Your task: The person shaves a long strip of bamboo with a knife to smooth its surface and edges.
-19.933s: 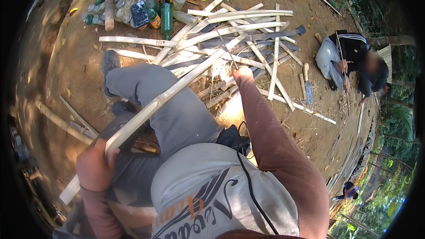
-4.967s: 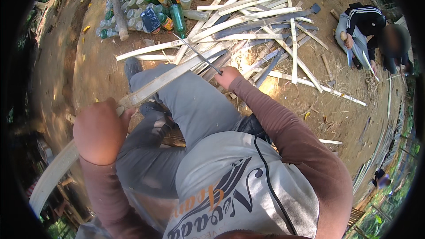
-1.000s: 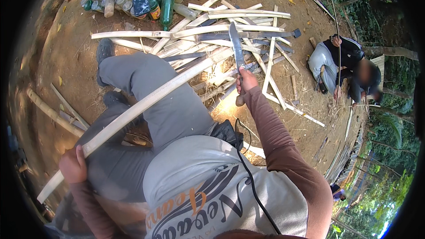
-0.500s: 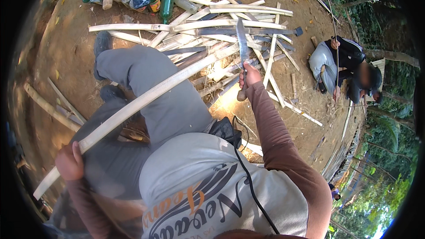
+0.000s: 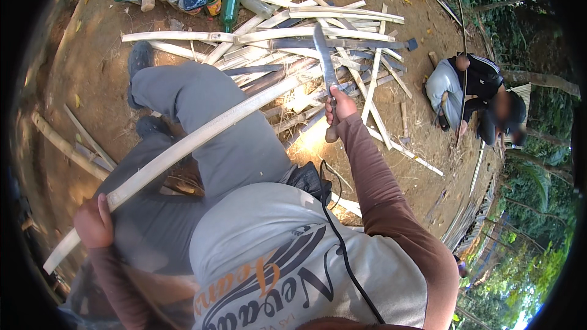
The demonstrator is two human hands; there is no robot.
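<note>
My right hand (image 5: 341,104), fingers wrapped round the knife (image 5: 326,63), has just swung it left toward the far end of the pale strip (image 5: 214,127), which my left hand (image 5: 93,223) clasps across my leg (image 5: 244,143), so the two seem closer set for working.

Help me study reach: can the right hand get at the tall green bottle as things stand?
Probably not: the right hand is closed around a knife, and the pile of strips lies between it and the tall green bottle.
</note>
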